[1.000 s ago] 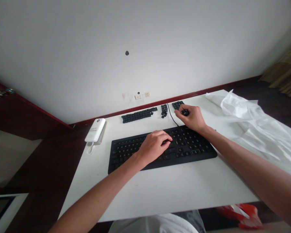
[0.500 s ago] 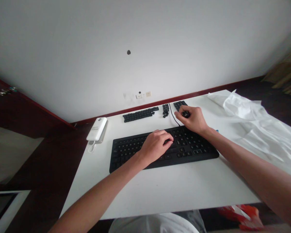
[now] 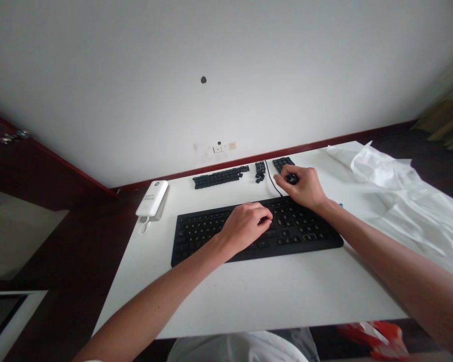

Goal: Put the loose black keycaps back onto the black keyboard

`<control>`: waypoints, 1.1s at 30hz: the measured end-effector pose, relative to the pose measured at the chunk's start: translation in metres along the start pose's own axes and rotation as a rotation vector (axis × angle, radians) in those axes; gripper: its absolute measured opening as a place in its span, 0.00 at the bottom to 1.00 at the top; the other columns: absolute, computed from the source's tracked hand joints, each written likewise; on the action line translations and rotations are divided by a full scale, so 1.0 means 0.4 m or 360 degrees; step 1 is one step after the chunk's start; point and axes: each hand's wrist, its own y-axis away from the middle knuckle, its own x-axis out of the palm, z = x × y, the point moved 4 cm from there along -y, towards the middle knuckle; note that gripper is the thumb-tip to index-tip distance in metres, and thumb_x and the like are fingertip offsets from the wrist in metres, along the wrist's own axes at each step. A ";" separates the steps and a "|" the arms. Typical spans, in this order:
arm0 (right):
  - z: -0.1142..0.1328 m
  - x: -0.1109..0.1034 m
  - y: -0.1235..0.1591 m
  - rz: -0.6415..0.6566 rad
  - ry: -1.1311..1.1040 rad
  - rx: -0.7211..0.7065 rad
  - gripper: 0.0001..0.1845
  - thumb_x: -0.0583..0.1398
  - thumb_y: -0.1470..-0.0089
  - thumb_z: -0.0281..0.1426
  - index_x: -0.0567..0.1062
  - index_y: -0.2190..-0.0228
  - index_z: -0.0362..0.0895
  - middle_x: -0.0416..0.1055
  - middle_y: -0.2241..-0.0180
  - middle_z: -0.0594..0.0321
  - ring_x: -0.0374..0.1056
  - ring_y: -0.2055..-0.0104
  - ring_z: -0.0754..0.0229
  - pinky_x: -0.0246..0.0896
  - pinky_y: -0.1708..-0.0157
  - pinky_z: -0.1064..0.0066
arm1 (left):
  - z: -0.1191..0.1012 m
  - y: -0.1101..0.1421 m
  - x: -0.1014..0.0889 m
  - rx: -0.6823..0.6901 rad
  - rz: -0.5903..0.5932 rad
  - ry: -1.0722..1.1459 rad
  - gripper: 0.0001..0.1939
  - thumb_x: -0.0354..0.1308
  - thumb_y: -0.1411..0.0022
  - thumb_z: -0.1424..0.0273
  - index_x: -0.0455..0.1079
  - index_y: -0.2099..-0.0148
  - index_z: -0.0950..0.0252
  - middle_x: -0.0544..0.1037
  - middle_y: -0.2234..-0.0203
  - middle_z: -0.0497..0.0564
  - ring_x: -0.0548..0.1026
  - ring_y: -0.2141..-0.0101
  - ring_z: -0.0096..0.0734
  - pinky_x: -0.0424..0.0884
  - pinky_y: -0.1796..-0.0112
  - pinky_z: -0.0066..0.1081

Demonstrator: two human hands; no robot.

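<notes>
A black keyboard (image 3: 204,229) lies on the white table, with many of its keycaps off and the key sockets bare. My left hand (image 3: 245,226) rests over its middle, fingers curled in. A dark bit shows under the fingertips, too small to name. Above the keyboard's back right edge, my right hand (image 3: 304,186) is closed, thumb and index finger curled into a ring. Small black pieces like keycaps (image 3: 292,178) show inside that ring; whether they are held or lie behind cannot be told. The fingertips of both hands are partly hidden.
Loose keycaps stand grouped behind the keyboard: a long block (image 3: 221,178), a small cluster (image 3: 260,171) and a right block (image 3: 283,163). A cable (image 3: 274,181) runs between them. A white power bank (image 3: 152,198) lies left; a crumpled white sheet (image 3: 400,186) covers the right.
The whole view has shifted slightly. Both hands keep nearly the same place and closed shape over the keyboard.
</notes>
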 end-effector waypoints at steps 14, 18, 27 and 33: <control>0.005 -0.009 -0.005 -0.0042 -0.0315 0.0111 0.18 0.62 0.42 0.37 0.65 0.80 0.45 0.57 0.80 0.68 0.53 0.75 0.63 0.48 0.72 0.66 | -0.003 0.002 -0.001 0.0074 0.0045 -0.0078 0.07 0.60 0.31 0.76 0.79 0.56 0.64 0.83 0.59 0.51 0.81 0.58 0.34 0.77 0.51 0.33; -0.001 0.000 -0.008 -0.0005 -0.0680 0.0253 0.20 0.63 0.42 0.37 0.63 0.81 0.46 0.56 0.81 0.68 0.50 0.77 0.64 0.45 0.75 0.67 | 0.000 0.004 -0.001 0.0087 0.0038 -0.0028 0.06 0.61 0.30 0.75 0.79 0.55 0.65 0.83 0.58 0.51 0.82 0.58 0.34 0.77 0.50 0.33; 0.064 0.055 0.020 0.0325 -0.1955 0.0727 0.23 0.68 0.43 0.40 0.62 0.77 0.46 0.51 0.80 0.71 0.45 0.80 0.68 0.39 0.81 0.73 | 0.013 0.007 -0.009 0.0021 0.0026 0.0117 0.06 0.64 0.33 0.75 0.80 0.56 0.63 0.81 0.57 0.50 0.80 0.58 0.31 0.76 0.51 0.31; 0.123 0.063 0.057 0.0354 -0.2071 0.0741 0.25 0.67 0.44 0.36 0.57 0.80 0.46 0.48 0.82 0.72 0.39 0.82 0.71 0.30 0.83 0.73 | 0.028 0.011 -0.021 -0.0128 0.0028 0.0164 0.12 0.69 0.39 0.73 0.76 0.52 0.62 0.80 0.59 0.48 0.78 0.64 0.29 0.75 0.58 0.30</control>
